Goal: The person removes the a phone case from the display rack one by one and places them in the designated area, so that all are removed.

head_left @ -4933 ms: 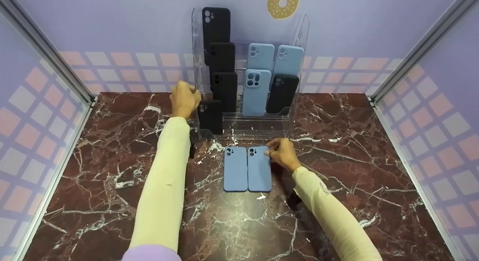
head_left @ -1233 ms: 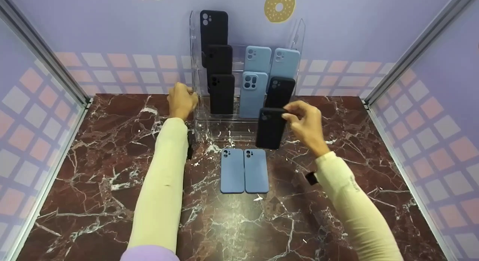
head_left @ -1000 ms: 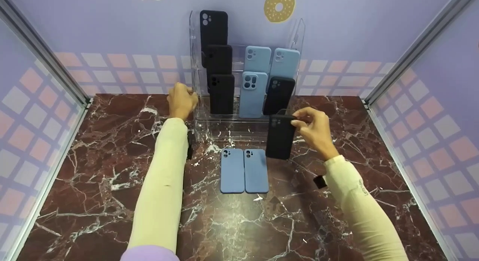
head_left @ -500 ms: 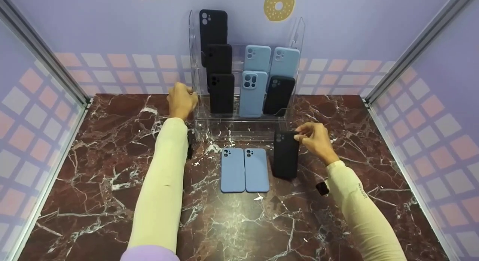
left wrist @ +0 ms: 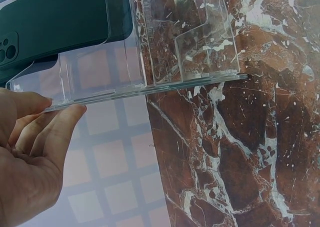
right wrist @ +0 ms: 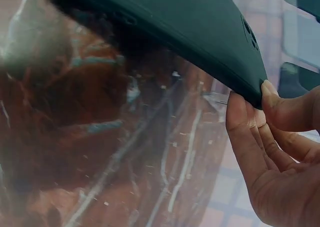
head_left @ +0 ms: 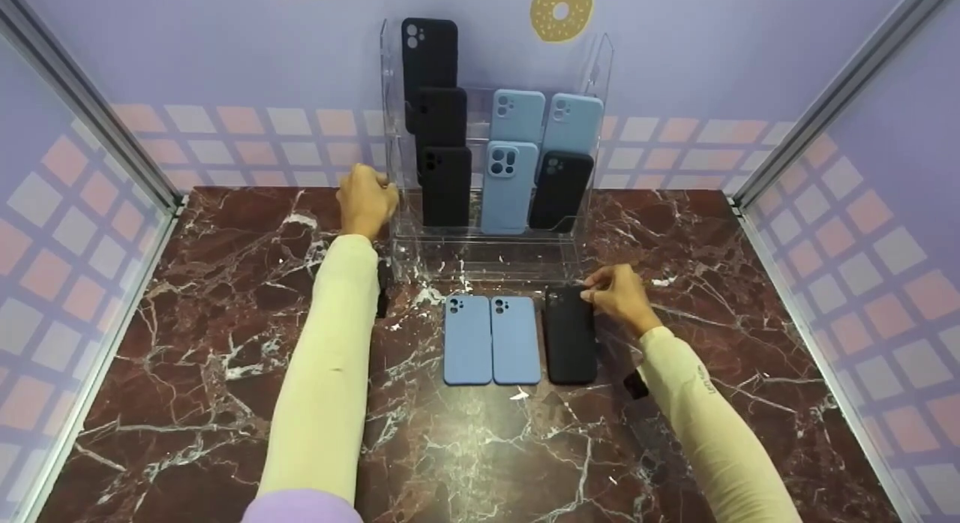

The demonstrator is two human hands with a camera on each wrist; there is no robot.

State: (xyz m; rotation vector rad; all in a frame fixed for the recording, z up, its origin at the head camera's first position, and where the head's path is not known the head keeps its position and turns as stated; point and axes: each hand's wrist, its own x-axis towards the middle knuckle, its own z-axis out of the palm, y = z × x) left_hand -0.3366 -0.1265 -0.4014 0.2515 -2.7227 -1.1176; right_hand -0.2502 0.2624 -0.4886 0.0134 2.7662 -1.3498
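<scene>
My right hand [head_left: 621,296] pinches a black phone case [head_left: 571,339] at its upper right corner. In the head view the case is low over the table, right of two blue phone cases, the left one [head_left: 467,341] and the right one [head_left: 515,341], which lie side by side. The right wrist view shows thumb and fingers on that corner of the case [right wrist: 185,32], which is tilted over the tabletop. My left hand [head_left: 366,200] pinches the left side edge of a clear plastic display stand [head_left: 487,253]; the left wrist view shows thumb and fingertips on the sheet's edge.
Black cases [head_left: 448,189] stand in a stepped column on the stand's left. Light blue cases [head_left: 510,193] and another black case [head_left: 561,193] fill its right side. The dark red marble-patterned table [head_left: 480,455] is walled in by lilac panels [head_left: 262,58] on three sides.
The black case has left the stand's bottom left tier, crossed to the right in my right hand, and come down beside the blue cases. My left hand has stayed at the stand's edge.
</scene>
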